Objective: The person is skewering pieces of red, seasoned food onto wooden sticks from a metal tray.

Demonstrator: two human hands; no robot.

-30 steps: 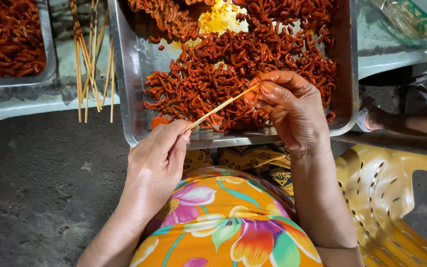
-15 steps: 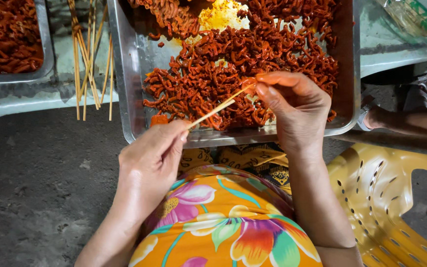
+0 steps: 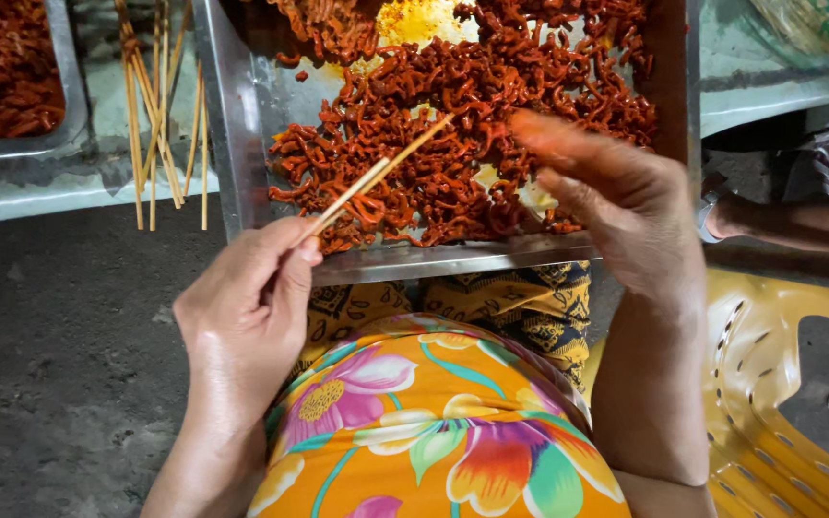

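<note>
Holding a thin bamboo skewer [image 3: 381,173] between thumb and forefinger, the left hand [image 3: 247,312] keeps the stick angled up and to the right over the near edge of a large metal tray [image 3: 232,144]. The fingers of this hand are closed around the lower end of the skewer; the free tip points toward the far right, above the heap of reddish marinated strips [image 3: 472,125] that fills the tray.

Progress, judged from the present view: one curled red piece [image 3: 367,208] sits on the shaft just beyond the left fingertips, and the rest of the stick is bare. Loading of this skewer therefore appears to be at an early stage, with most of its length unfilled. A bundle of unused skewers [image 3: 160,115] lies to the left of the tray, and a second tray [image 3: 59,96] of the same red strips sits at the far left.

The right hand [image 3: 616,192] hovers over the right part of the heap, apart from the skewer tip. Its fingers are loosely curled and partly open; whether they pinch a strip cannot be told, since motion blur hides the fingertips. A yellow plastic chair [image 3: 789,403] stands at the near right.
</note>
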